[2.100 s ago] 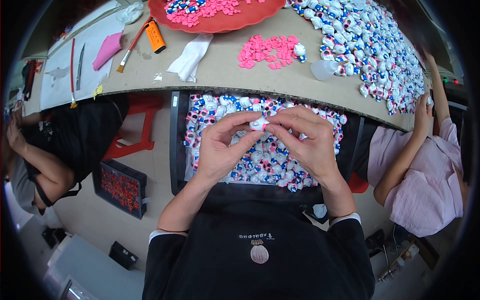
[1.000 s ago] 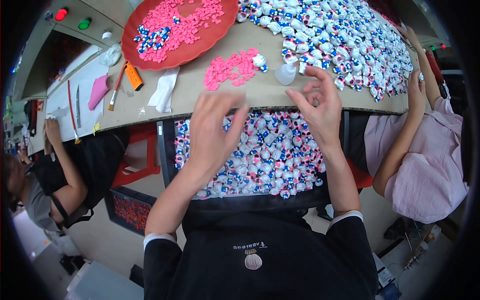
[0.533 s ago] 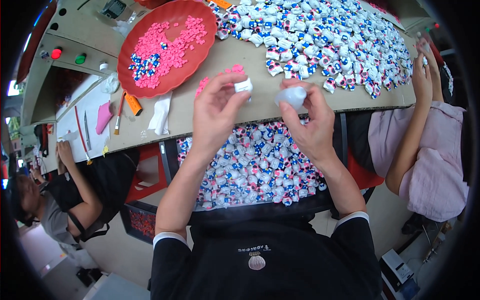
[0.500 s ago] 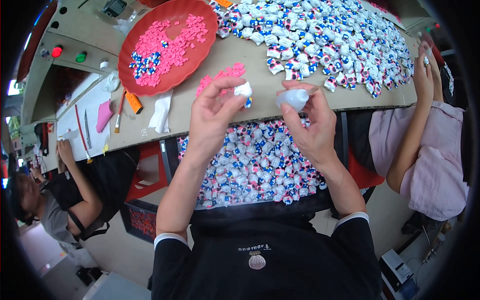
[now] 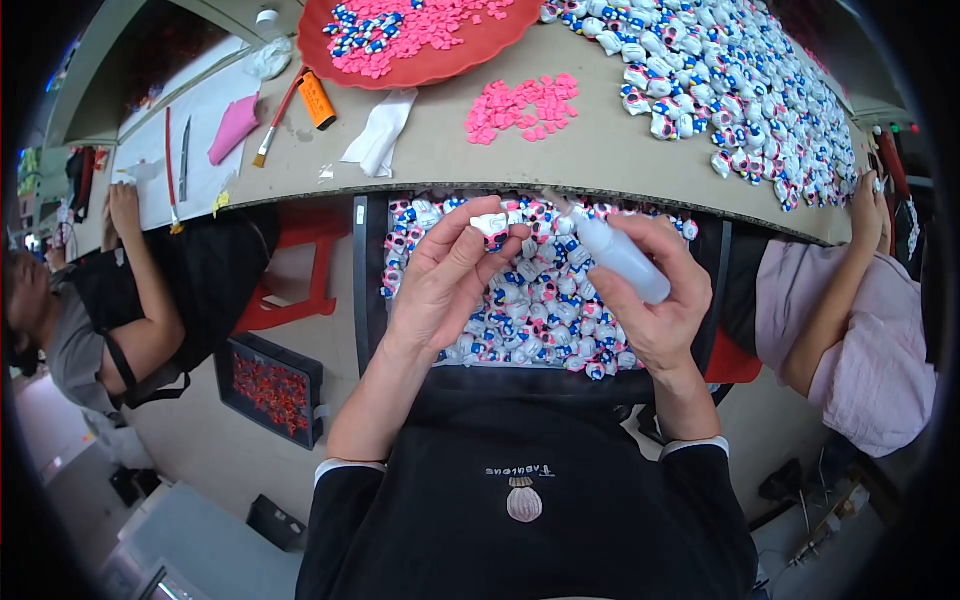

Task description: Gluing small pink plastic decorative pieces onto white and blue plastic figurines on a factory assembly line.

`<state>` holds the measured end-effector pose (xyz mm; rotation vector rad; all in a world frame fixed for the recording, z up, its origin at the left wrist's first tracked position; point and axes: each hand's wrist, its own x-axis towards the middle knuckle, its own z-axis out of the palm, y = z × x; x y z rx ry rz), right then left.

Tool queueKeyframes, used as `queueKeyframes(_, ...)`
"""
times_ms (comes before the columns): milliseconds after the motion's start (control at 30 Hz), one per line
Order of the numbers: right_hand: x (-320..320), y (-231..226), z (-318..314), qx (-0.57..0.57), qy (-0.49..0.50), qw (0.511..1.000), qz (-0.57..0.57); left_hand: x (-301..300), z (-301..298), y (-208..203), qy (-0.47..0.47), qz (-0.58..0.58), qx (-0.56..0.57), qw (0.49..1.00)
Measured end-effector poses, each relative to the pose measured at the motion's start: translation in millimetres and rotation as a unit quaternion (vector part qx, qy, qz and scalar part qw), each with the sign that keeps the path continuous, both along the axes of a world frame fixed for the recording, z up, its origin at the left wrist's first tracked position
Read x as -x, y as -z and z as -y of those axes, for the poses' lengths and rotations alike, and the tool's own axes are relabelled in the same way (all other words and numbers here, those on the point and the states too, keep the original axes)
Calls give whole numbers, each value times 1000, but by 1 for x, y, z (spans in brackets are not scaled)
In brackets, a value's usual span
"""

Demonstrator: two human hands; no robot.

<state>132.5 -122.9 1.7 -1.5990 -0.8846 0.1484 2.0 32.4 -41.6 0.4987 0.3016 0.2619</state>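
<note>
My left hand pinches a small white figurine between thumb and fingers, its pink and black markings showing. In my right hand is a translucent squeeze bottle, tilted so its narrow tip points up and left toward the figurine. A gap shows between tip and figurine. Both hands are over a dark-edged tray full of similar white, blue and pink figurines. On the table beyond lie small flat pink pieces in a loose patch.
A red scalloped plate holds pink pieces and small blue-white parts. Many figurines cover the table's right. An orange lighter, brush and white tissue lie left. People sit on both sides; a bin stands on the floor.
My view has shifted, so the table sits higher in it. Both hands have drawn back from over the table edge to above the tray. The figurine shows its pink and black side, and the bottle has swung its tip leftward.
</note>
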Motion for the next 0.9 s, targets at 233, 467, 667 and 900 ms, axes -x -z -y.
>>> queueKeyframes(233,7,-5,-2,75,-34,993,81,3,5,2,-59,-43,-131,989)
queueKeyframes(467,8,-5,-5,82,-40,992,86,1,9,2,-80,-63,-135,986)
queueKeyframes(667,7,-2,-7,78,-44,992,91,-1,8,2,-71,-61,-141,986)
queueKeyframes(900,9,-4,-5,87,-41,992,77,1,9,1,-81,-53,-125,988)
